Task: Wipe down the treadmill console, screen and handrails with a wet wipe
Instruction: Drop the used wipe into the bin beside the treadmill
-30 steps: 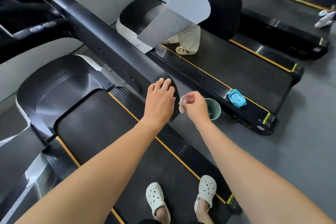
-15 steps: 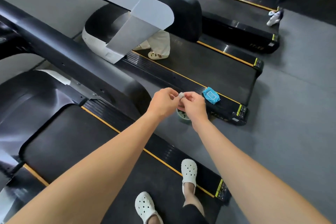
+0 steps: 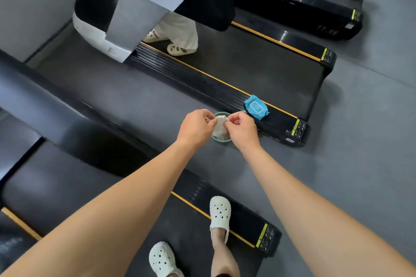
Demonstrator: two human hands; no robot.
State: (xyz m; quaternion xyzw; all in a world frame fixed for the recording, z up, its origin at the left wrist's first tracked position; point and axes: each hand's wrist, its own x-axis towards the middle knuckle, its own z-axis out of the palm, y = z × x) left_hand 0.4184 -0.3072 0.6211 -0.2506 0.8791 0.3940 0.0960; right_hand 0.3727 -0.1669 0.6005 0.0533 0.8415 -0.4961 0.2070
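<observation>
A white wet wipe (image 3: 219, 127) hangs crumpled between my two hands. My left hand (image 3: 195, 126) pinches its left edge and my right hand (image 3: 242, 129) pinches its right edge. Both hands are out over the grey floor, directly above a small green bin (image 3: 221, 139) that they mostly hide. My treadmill's black handrail (image 3: 56, 117) runs blurred across the left, well left of both hands. The console and screen are out of view. I stand on the treadmill belt (image 3: 184, 238) in white clogs.
A blue wet-wipe pack (image 3: 256, 107) lies on the side rail of the neighbouring treadmill (image 3: 258, 67), just beyond my right hand. Another person in light trousers (image 3: 177, 33) stands on that belt. A third treadmill (image 3: 299, 4) sits further back.
My left hand left the handrail and joined my right hand on the wipe. The wipe has been pulled partly open. The view swung right and down, off the console side.
</observation>
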